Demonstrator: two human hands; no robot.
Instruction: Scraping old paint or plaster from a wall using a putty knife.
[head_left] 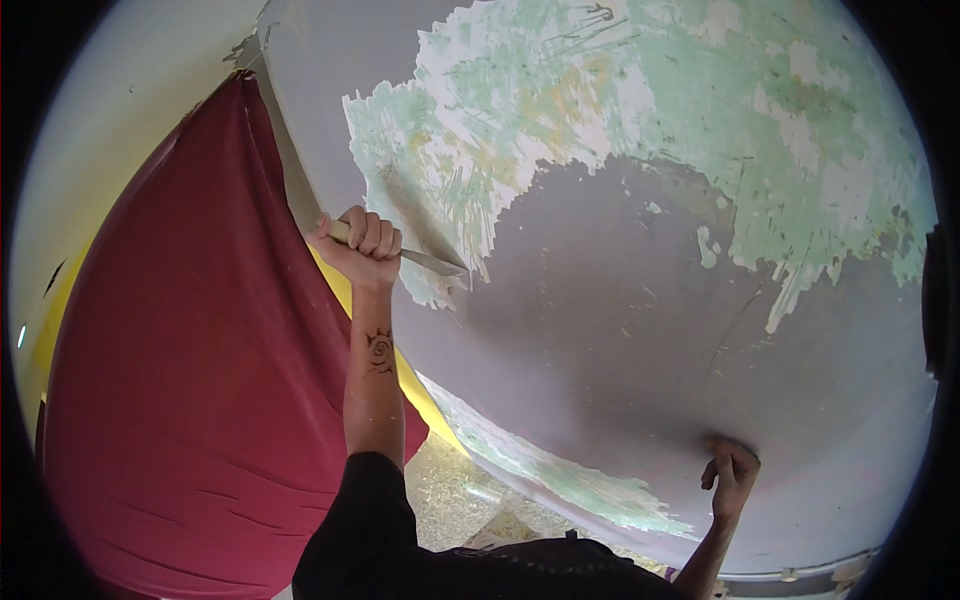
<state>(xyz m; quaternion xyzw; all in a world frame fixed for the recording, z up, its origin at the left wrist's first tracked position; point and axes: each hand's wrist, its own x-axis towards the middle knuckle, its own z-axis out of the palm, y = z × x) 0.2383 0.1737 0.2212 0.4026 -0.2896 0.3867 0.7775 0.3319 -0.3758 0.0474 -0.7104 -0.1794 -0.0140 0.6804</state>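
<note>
My left hand (362, 245) is closed round the pale handle of a scraper (432, 262). Its flat metal blade points right, the tip against the wall (600, 330) at the edge of a stripped patch. There the grey paint is gone, and a ragged area of pale green and white (590, 110) shows. Lower right, my right hand (735, 465) rests at the grey painted surface, with its fingers loosely bent, somewhat apart and nothing visible in them. A dark shadow lies on the wall beside it.
A dark red cloth (200, 350) hangs from a high point on the left, close to my left forearm. Behind it shows a yellow wall strip (425, 400). Below lies a speckled floor (450, 490). A second stripped strip (560, 480) runs low along the wall.
</note>
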